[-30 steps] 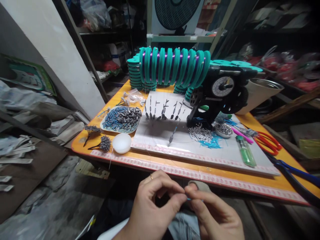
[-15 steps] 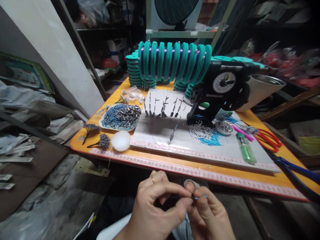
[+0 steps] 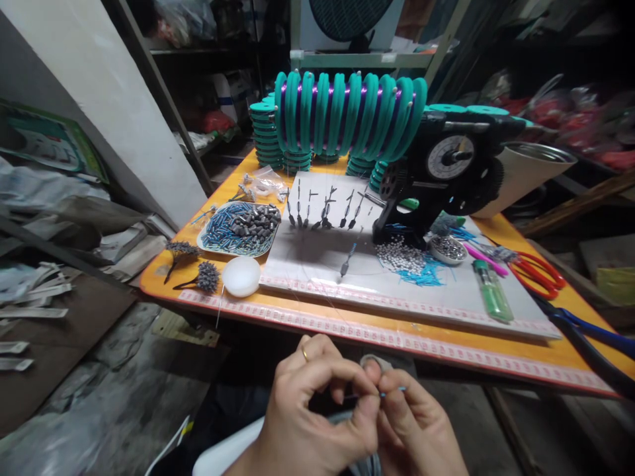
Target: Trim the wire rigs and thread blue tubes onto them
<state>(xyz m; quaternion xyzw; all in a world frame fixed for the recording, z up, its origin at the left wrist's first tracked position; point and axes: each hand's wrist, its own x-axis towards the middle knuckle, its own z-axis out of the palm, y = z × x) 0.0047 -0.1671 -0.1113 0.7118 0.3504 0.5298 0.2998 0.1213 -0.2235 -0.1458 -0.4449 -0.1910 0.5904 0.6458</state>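
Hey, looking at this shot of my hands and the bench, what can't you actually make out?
- Head view: whatever the left hand pinches is hidden by its fingertips.
- The right hand shows only a tiny blue tube; any line through it is too thin.
- Blue pliers run off the right edge.
- Far shelves: dark, blurred.

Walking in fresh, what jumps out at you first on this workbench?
The row of teal spools wound with purple line, standing at the back of the orange table. Beside them on the right is a black geared winder with a dial. Nearest the camera, left hand and right hand pinch a tiny blue tube.
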